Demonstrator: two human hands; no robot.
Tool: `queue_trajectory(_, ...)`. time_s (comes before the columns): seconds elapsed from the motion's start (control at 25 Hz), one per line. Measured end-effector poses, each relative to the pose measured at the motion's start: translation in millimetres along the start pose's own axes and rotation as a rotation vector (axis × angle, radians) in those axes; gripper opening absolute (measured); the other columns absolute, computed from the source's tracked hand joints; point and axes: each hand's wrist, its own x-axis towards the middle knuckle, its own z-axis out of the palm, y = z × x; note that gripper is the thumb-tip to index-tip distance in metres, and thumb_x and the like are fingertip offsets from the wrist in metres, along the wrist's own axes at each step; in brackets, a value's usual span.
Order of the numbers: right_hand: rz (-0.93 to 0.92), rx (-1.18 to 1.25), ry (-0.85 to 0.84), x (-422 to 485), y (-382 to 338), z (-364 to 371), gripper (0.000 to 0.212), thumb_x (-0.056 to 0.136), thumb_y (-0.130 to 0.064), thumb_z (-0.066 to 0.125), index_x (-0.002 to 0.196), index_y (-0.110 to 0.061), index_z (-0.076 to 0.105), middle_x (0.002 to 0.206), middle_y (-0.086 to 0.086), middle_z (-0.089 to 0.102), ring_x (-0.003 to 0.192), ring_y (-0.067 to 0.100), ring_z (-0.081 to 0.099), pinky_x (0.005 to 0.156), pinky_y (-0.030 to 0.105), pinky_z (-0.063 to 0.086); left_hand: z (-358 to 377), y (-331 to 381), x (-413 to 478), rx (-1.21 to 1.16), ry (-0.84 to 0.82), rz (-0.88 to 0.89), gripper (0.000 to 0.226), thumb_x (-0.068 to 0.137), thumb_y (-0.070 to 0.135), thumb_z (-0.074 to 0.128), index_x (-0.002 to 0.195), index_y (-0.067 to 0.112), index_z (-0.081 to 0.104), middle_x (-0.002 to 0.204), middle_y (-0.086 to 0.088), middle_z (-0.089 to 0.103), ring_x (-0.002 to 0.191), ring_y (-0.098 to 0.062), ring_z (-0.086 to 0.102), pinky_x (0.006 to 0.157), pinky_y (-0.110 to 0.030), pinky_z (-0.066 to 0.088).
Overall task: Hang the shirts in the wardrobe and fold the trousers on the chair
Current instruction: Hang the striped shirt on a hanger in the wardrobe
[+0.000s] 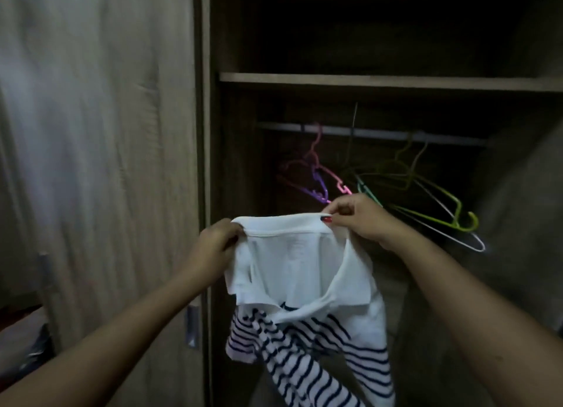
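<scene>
1. Left hand [216,248]: fingers curled, pinching the left end of the collar.
2. Right hand [362,220]: thumb and fingertips pinching the right end of the collar, red-painted thumbnail on top.
3. Shirt [304,263]: white collar, navy stripes. It is held in the air between both hands in front of the open wardrobe [213,162], below the rail. The collar is pulled taut, probably to open the neck for a hanger. The hem is cut off at the frame's lower edge.
4. Hangers: a pink and purple cluster [316,178] and a green and pale wire cluster [435,205], just behind the hands. They are tangled, so the count is uncertain.
5. Rail [365,132]: carries the hangers and is dim.
6. Shelf [365,82]: the space above it is too dark to read.
7. Trousers and chair: not in view.
</scene>
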Motion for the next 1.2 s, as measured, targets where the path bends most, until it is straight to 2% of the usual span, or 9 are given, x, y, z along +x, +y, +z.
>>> queue_trajectory(0.12,0.040,-0.097,0.141,17,17,-6,0.008,0.082,0.002,0.066,0.084,-0.002,0.072,0.073,0.002,0.068,0.057,-0.008,0.059,0.063,0.008,0.046,-14,16,41,-0.032,-0.082,0.097,0.032,0.076,-0.008,0.056,0.076,0.022,0.067,0.084,0.007,0.062,0.079,-0.007,0.059,0.071,-0.017,0.041)
queue_trajectory(0.24,0.130,-0.069,0.331,42,23,-3,0.015,0.085,0.003,0.061,0.077,-0.008,0.068,0.063,0.001,0.065,0.048,-0.003,0.059,0.051,0.011,0.048,-27,18,73,-0.014,-0.076,0.150,0.028,0.084,-0.003,0.056,0.087,0.019,0.073,0.098,0.006,0.065,0.090,-0.005,0.060,0.078,-0.013,0.042)
queue_trajectory(0.36,0.057,-0.263,0.493,74,19,4,0.010,0.080,-0.003,0.066,0.086,-0.008,0.073,0.077,0.004,0.066,0.070,0.010,0.060,0.061,0.019,0.043,-28,10,96,0.067,-0.142,0.188,0.026,0.087,0.000,0.056,0.095,0.017,0.074,0.106,-0.001,0.067,0.097,-0.012,0.063,0.082,-0.018,0.047)
queue_trajectory(0.48,0.027,-0.394,0.469,104,19,14,0.019,0.078,-0.001,0.066,0.096,-0.009,0.070,0.096,0.008,0.065,0.086,0.017,0.059,0.075,0.021,0.039,-33,-1,106,0.151,-0.224,0.169,0.026,0.088,0.000,0.055,0.089,0.015,0.076,0.104,-0.003,0.070,0.098,-0.016,0.065,0.089,-0.025,0.051)
queue_trajectory(0.6,0.029,-0.478,0.449,132,28,25,0.032,0.075,0.005,0.064,0.104,-0.009,0.063,0.106,0.015,0.062,0.095,0.026,0.060,0.079,0.023,0.039,-41,-16,110,0.178,-0.257,0.127,0.026,0.088,0.000,0.055,0.080,0.014,0.075,0.102,-0.003,0.070,0.098,-0.014,0.064,0.091,-0.022,0.049)
queue_trajectory(0.76,0.127,-0.374,0.538,151,36,39,0.039,0.078,0.012,0.050,0.111,-0.009,0.055,0.105,0.020,0.063,0.087,0.024,0.057,0.072,0.024,0.036,-52,-38,110,0.136,-0.243,0.071,0.024,0.087,0.001,0.058,0.073,0.014,0.073,0.101,-0.005,0.071,0.096,-0.013,0.066,0.094,-0.030,0.051)
queue_trajectory(1.0,0.012,-0.335,0.666,149,38,51,0.039,0.084,0.014,0.042,0.118,0.001,0.056,0.114,0.023,0.059,0.106,0.033,0.056,0.087,0.024,0.038,-56,-52,109,0.136,-0.200,0.036,0.019,0.090,0.003,0.055,0.079,0.011,0.069,0.089,-0.004,0.071,0.088,-0.011,0.067,0.093,-0.027,0.051)
queue_trajectory(1.08,-0.078,-0.303,0.699,136,44,57,0.039,0.084,0.015,0.043,0.118,0.003,0.057,0.110,0.018,0.057,0.100,0.027,0.053,0.083,0.015,0.031,-54,-51,109,0.150,-0.200,0.028,0.018,0.091,0.003,0.053,0.086,0.009,0.069,0.093,-0.004,0.071,0.092,-0.012,0.066,0.092,-0.022,0.048)
queue_trajectory(1.2,-0.091,-0.128,0.767,99,75,84,0.020,0.087,0.006,0.051,0.104,0.001,0.061,0.092,0.015,0.060,0.085,0.020,0.052,0.071,0.018,0.034,-48,-51,110,0.184,-0.185,0.056,0.024,0.092,0.003,0.051,0.096,0.015,0.071,0.111,-0.003,0.066,0.104,-0.015,0.062,0.091,-0.021,0.048)
